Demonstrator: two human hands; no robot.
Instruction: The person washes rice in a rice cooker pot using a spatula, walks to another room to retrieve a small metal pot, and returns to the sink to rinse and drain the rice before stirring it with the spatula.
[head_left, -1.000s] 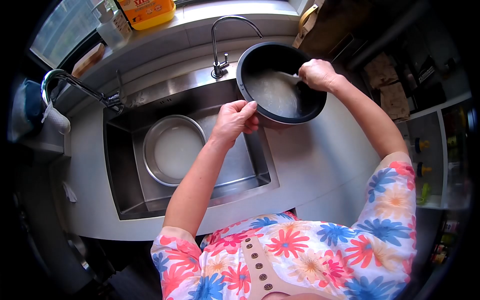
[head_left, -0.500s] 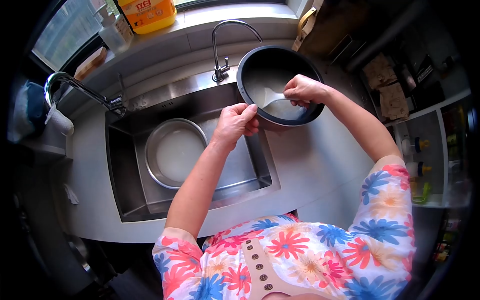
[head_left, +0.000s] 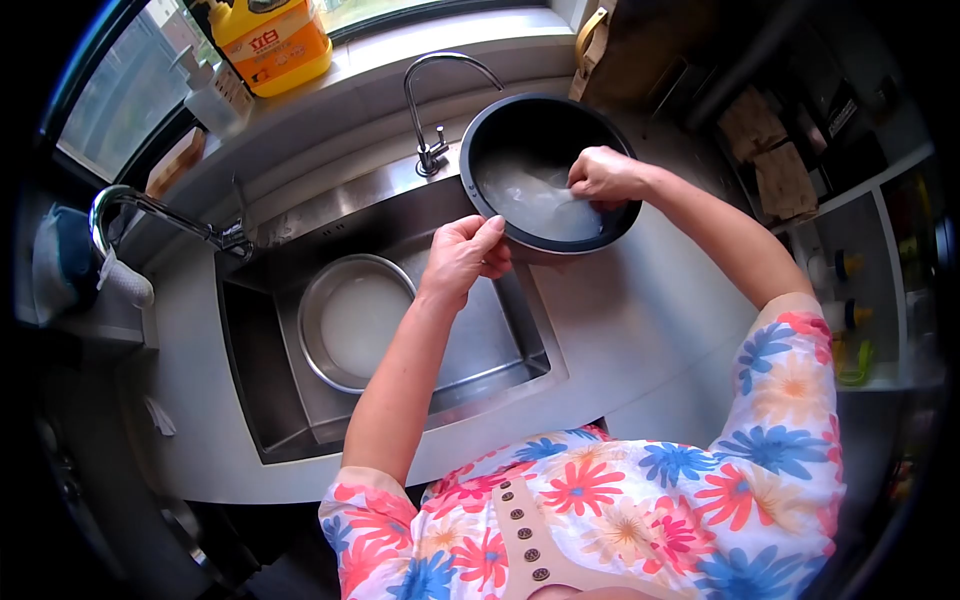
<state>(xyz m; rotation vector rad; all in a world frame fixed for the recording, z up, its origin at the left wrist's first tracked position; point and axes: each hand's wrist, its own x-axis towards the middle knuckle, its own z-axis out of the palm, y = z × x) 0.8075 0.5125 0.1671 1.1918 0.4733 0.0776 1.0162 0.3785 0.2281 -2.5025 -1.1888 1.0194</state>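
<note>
from my end, the left hand pinches the rim of the black pot, beside the sink; the right hand has its fingers closed on a blurred, pale utensil inside. i judge the work partway: cloudy liquid already fills the steel bowl in the sink, but the pot's murky contents remain.

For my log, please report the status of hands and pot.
Left hand gripping pot rim. Right hand holding pale utensil inside, blurred. Nothing visibly blocking.
</note>
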